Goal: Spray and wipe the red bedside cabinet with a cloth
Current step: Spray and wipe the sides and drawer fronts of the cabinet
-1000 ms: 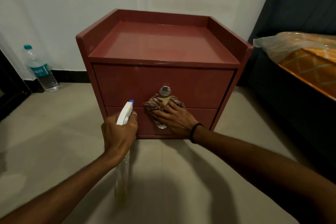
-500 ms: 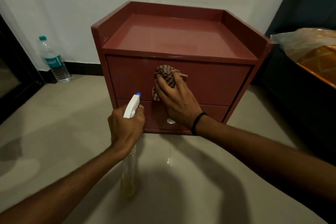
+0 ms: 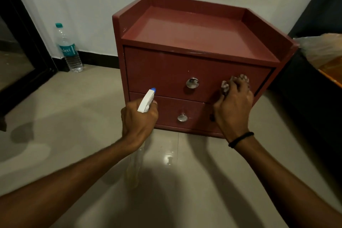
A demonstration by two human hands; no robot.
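Since half a second ago, right hand (image 3: 234, 109) and bunched brown-patterned cloth (image 3: 225, 85) shifted from mid-drawer to the upper drawer's right end on the red wooden bedside cabinet (image 3: 185, 29); fingers curled, clamping the cloth. Left hand (image 3: 137, 122) grips the white-headed clear spray bottle (image 3: 147, 102) — nozzle towards the drawers. Judgement: press evenly, overlap strokes, work round the round silver knob (image 3: 192, 83).

A raised rim (image 3: 196, 3) walls the cabinet (image 3: 185, 31) top at left, back and right; its front edge is open. The bed (image 3: 305, 102) crowds the right side, leaving a narrow gap. Leftward, open floor (image 3: 83, 109) reaches the water bottle (image 3: 67, 50) at the wall (image 3: 92, 5). Two knobs (image 3: 192, 83) jut from the drawer fronts (image 3: 157, 72).
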